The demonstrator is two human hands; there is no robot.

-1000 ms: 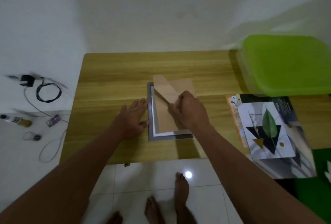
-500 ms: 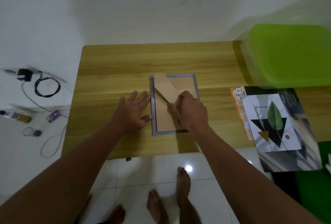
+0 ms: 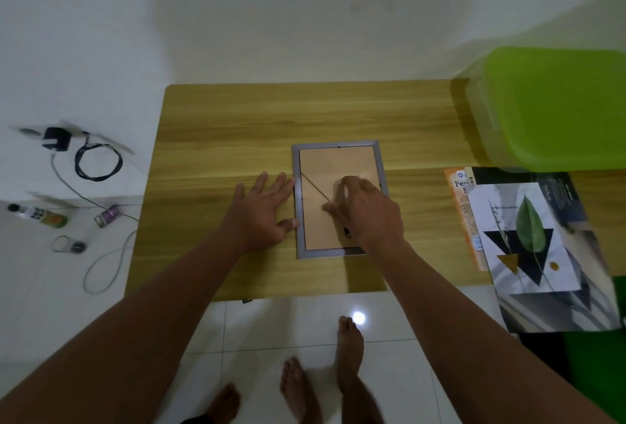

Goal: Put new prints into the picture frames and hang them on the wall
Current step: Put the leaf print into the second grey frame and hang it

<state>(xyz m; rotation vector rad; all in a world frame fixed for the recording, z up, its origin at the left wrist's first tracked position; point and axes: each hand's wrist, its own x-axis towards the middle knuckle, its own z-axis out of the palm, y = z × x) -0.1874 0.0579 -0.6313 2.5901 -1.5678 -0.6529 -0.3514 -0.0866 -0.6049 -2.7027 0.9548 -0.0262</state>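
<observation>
1. Two bare hands work at one picture frame (image 3: 338, 198) lying face down, long axis pointing away from the person, mid-surface (image 3: 220, 139).
2. Left hand (image 3: 262, 212) lies flat and open beside the frame's left edge, thumb touching it.
3. Right hand (image 3: 367, 212) presses curled fingers (image 3: 343, 186) onto the backing board (image 3: 333, 169) (gripping nothing, as far as shows).
4. Spare prints (image 3: 526, 237) lie well to the right.

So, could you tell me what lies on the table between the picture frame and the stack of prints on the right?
Nothing: in the head view, only bare table separates the picture frame from the stack of prints.
</observation>
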